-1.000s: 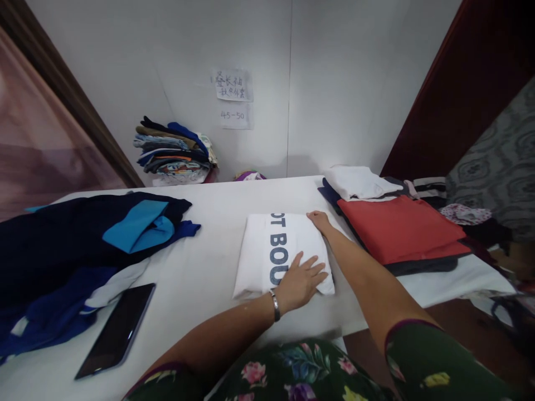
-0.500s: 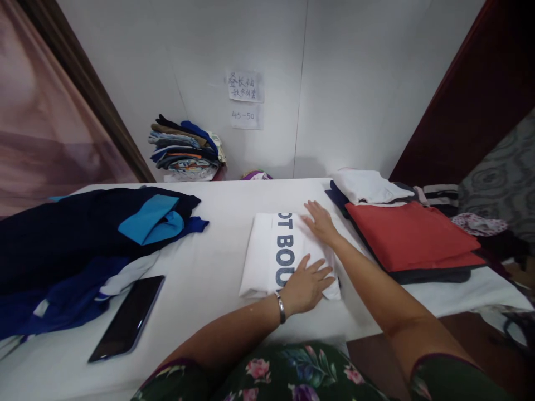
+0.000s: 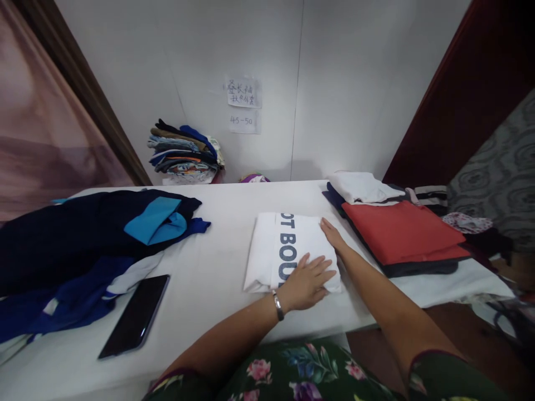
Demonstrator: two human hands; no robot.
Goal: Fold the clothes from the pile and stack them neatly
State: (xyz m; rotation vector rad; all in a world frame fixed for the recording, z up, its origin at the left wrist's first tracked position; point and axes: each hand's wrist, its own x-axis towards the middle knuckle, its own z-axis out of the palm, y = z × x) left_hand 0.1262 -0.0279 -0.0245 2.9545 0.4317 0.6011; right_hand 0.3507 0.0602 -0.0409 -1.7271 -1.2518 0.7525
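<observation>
A white garment (image 3: 263, 250) with dark printed letters lies folded into a compact bundle on the white-covered table. My left hand (image 3: 307, 283), with a silver bracelet at the wrist, rests flat on its near right part, fingers spread over the cloth. At the bundle's right edge, my right hand (image 3: 333, 235) is turned on its side against the fabric. Its fingers reach away from me, and some of them are partly hidden.
Dark and blue clothes (image 3: 83, 239) lie heaped on the left, beside a black phone (image 3: 136, 316). On the right sits a folded stack topped by a red garment (image 3: 401, 231) and a white one (image 3: 363, 186). Another clothes pile (image 3: 186, 153) stands against the back wall.
My right hand has moved from the garment's far right corner down to its right edge and turned on its side. My left hand stays flat on the cloth. The view has shifted slightly.
</observation>
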